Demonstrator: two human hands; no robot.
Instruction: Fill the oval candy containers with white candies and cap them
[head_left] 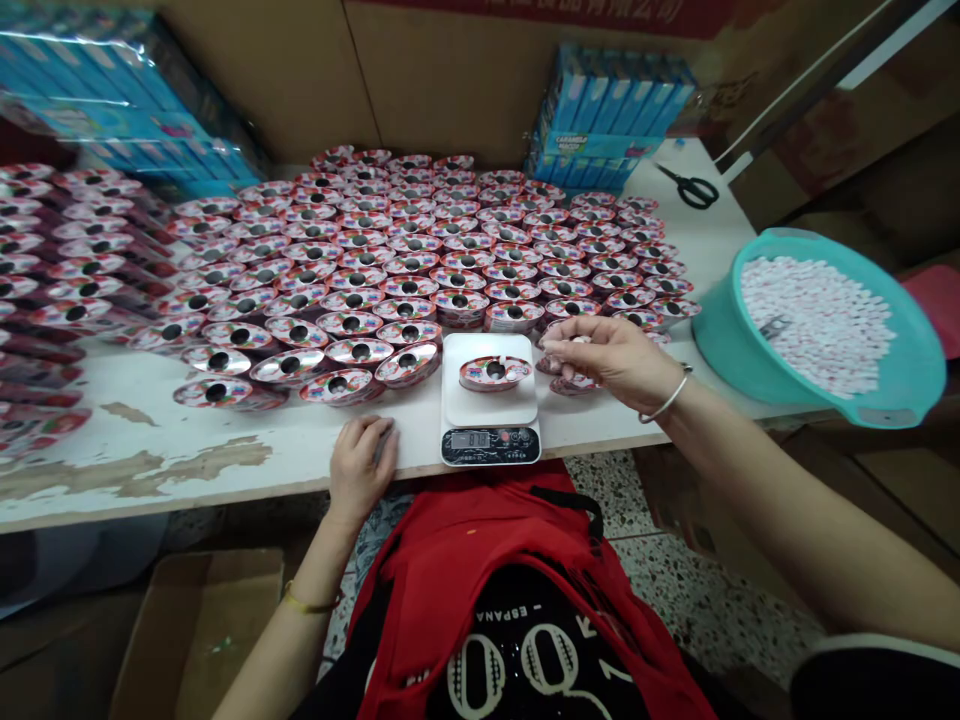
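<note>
A small white digital scale [490,400] sits at the table's front edge with one oval printed tin [494,373] on its platform. My right hand [607,357] hovers just right of the scale, fingers pinched on small white candies. My left hand [362,466] rests on the table edge left of the scale, its fingers curled under; whether it holds anything is hidden. Several identical oval tins [409,260], each with a dark round hole, cover the table behind the scale.
A teal basin [892,395] full of small white and pink candies stands at the right. Black scissors [690,187] and blue boxes [607,115] lie at the back right. More blue boxes [112,90] and stacked tins [45,250] fill the left. A cardboard box [195,630] sits below.
</note>
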